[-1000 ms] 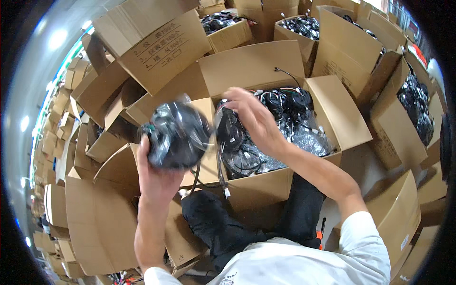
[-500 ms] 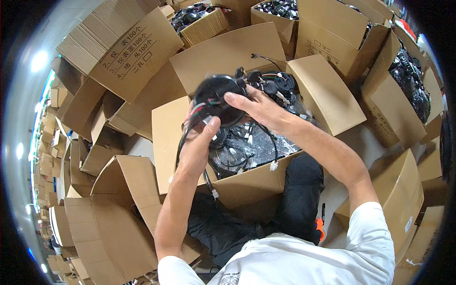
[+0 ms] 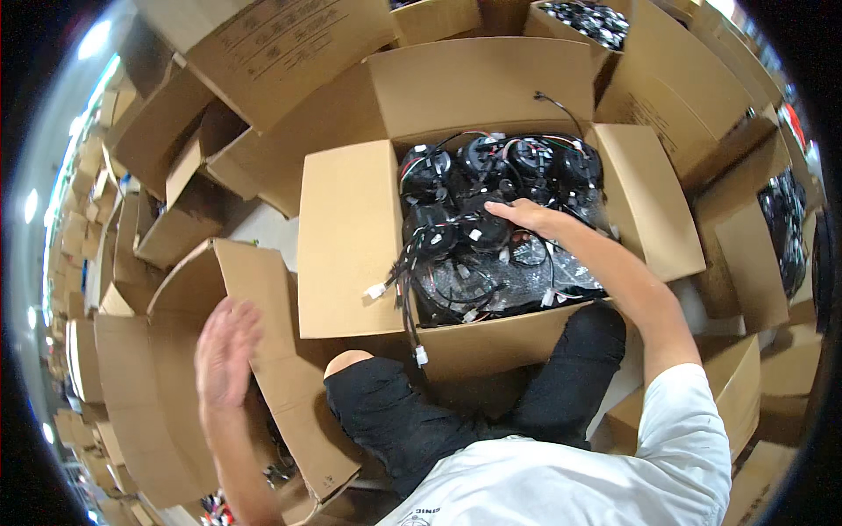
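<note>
In the middle carton [image 3: 346, 241], round black wired units [image 3: 427, 165] with coloured leads and white plugs sit in rows on clear bubble wrap [image 3: 561, 273]. My right hand [image 3: 531, 215] is down among them, closed on a round black wired unit [image 3: 481, 230] in the nearer row. Its thumb lies on top and the other fingers are mostly hidden. Black cables with white plugs [image 3: 376, 290] hang over the carton's left and near edges. My left hand [image 3: 230, 351], smeared by motion, is empty with fingers stretched out, above an open carton [image 3: 145, 386] at the left.
My knees [image 3: 579, 351] are against the carton's near side. Raised flaps [image 3: 482, 83] stand at its back. More open cartons crowd round: one with small shiny black parts [image 3: 586, 24] at the back, another with black bagged parts [image 3: 781, 228] at the right.
Both hands held a round black wired unit above the carton; it is now down among the others under my right hand. My left hand has let go and moved left and nearer.
</note>
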Demonstrator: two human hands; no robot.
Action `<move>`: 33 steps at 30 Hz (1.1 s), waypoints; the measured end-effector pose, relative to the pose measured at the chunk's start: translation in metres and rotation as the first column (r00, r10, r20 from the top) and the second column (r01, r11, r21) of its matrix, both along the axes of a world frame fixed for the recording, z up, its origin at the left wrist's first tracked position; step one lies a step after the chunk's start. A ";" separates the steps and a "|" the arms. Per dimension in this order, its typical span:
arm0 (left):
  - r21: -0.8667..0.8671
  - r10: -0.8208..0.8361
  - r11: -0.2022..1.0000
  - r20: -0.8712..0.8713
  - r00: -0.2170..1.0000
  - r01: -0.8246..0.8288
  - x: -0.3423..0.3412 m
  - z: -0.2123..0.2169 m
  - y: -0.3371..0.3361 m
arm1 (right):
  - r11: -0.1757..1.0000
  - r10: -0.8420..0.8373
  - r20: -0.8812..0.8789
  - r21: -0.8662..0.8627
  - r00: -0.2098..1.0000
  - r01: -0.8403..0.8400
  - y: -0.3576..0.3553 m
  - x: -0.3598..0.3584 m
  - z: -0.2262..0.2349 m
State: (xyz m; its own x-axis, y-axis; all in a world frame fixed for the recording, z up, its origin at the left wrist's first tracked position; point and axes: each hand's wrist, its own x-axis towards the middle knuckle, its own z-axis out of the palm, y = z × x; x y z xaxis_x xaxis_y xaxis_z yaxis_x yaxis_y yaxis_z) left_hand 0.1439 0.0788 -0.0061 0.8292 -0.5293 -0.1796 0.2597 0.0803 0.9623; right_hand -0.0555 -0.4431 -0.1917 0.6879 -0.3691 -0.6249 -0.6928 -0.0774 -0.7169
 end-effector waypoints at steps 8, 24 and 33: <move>0.078 0.447 0.895 -0.164 0.880 -0.440 0.087 -0.099 0.180 | 0.734 0.160 0.128 -0.678 0.979 -0.031 0.005 -0.006 -0.015; 0.875 -0.359 0.408 -0.109 0.927 0.261 0.002 -0.413 0.230 | 0.642 0.211 -0.124 -0.731 0.970 -0.233 0.033 -0.083 0.033; 0.795 -0.349 0.527 -0.118 0.930 0.299 -0.045 -0.441 0.211 | 0.674 0.237 -0.251 -0.653 0.939 -0.345 0.043 -0.117 0.016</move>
State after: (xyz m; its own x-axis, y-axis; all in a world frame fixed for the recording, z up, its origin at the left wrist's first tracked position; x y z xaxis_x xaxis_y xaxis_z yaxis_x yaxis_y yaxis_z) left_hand 0.0993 0.2898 -0.4474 0.6513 -0.4296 -0.6255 0.0580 -0.7937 0.6056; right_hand -0.1723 -0.3997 -0.1761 0.7643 -0.5225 -0.3780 -0.6335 -0.7180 -0.2883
